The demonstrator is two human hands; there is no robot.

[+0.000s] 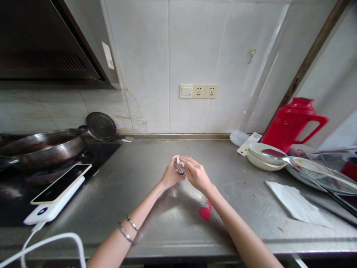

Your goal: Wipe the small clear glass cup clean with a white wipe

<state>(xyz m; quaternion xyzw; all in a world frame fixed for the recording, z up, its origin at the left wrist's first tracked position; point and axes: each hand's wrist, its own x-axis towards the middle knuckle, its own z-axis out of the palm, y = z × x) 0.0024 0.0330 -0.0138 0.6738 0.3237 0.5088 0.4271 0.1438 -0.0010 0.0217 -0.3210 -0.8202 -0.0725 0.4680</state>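
Over the middle of the steel counter, my left hand is wrapped round a small round thing with a shiny grey, brown and white top. What kind of thing it is, I cannot make out. My right hand leans over it from the right, its fingers bent together against the top edge. Those fingertips partly cover the thing, and whether they pinch a piece of it is hidden. A red scrap with a jagged edge lies on the counter below, beside my right forearm.
At left, a pan sits on the stove, with a phone on a white power bank at the stove's edge. On the right are stacked bowls, a red thermos, plates and a white paper napkin.
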